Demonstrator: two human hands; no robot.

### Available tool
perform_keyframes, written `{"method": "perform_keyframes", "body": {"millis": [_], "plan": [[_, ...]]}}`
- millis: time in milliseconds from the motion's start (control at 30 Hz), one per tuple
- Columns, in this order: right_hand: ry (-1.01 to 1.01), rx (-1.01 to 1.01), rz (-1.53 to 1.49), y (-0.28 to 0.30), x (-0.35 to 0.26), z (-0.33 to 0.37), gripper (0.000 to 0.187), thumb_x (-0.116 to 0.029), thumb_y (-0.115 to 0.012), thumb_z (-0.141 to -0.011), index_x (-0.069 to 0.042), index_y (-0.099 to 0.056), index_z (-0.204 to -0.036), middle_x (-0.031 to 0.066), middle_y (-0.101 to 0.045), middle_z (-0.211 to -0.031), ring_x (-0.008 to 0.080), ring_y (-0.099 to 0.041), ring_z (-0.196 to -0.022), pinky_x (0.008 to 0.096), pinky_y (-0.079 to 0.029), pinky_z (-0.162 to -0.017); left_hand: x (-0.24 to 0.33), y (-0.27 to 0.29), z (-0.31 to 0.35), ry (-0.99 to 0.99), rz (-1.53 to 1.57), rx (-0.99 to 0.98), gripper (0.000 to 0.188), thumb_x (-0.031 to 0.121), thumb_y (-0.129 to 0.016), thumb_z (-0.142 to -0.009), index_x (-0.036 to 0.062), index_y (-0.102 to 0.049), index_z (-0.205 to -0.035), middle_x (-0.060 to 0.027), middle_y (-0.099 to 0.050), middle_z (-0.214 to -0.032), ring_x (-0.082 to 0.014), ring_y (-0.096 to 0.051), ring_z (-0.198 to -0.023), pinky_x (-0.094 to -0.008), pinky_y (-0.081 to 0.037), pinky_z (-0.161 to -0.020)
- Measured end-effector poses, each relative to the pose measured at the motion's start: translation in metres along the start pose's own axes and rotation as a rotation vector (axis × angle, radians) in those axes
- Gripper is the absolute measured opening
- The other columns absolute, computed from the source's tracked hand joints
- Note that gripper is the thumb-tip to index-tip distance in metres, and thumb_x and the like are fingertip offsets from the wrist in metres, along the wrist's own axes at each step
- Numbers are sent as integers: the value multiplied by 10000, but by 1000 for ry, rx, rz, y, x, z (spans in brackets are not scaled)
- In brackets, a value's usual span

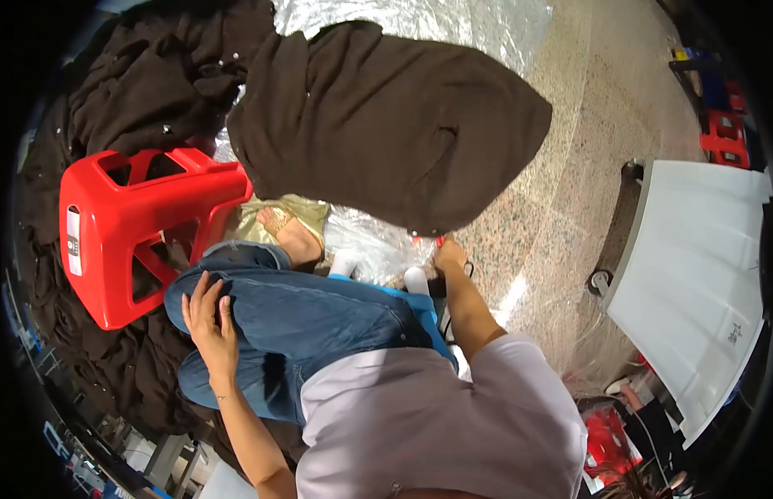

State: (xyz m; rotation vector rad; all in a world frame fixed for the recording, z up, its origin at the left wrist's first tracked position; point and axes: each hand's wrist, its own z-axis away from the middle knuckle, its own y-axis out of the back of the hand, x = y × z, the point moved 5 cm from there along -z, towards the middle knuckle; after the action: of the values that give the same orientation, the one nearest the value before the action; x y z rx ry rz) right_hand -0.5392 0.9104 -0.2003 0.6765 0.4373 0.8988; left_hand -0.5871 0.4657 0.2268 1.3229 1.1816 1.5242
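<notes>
A large dark brown knitted cloth (386,125) lies spread in front of me, with small shiny studs along its near edge. Down at that edge, my right hand (451,252) is closed around a small red thing (440,241), mostly hidden by the fingers; its kind cannot be made out. My left hand (208,320) rests on my blue jeans (312,308) at the knee, its fingers apart and nothing in it.
A red plastic stool (145,216) lies on its side at the left, by a heap of brown cloth (145,83). Clear plastic sheeting (378,249) covers the floor beneath. To the right stands a white wheeled panel (694,266); farther off are red stools (725,137).
</notes>
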Motion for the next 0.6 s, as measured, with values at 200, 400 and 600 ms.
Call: {"method": "perform_keyframes", "body": {"millis": [200, 400, 600], "plan": [[17, -100, -31, 20, 32, 10, 470, -346, -680, -809, -58, -569, -1162, 209, -662, -1114, 364, -630, -1062, 465, -497, -898, 8, -14, 3, -67, -215, 39, 197, 165, -545, -963, 69, -677, -1073, -69, -656, -1187, -242, -544, -1207, -432, -225, -1144], [38, -84, 53, 19, 5, 21, 494, -346, -705, -805, -34, -570, -1164, 231, -662, -1096, 389, -627, -1058, 476, -500, -891, 8, -18, 6, -40, -241, 70, 199, 169, -535, -966, 71, -687, -1050, -58, -667, -1167, -239, -545, -1207, -429, -225, -1141], [73, -17, 35, -22, 37, 57, 313, -171, -555, -866, -24, -577, -1142, 235, -666, -1061, 398, -641, -1024, 484, -508, -881, 7, -18, 7, -14, -223, 90, 196, 154, -533, -964, 65, -687, -1047, -49, -671, -1158, -235, -546, -1205, -424, -217, -1146]]}}
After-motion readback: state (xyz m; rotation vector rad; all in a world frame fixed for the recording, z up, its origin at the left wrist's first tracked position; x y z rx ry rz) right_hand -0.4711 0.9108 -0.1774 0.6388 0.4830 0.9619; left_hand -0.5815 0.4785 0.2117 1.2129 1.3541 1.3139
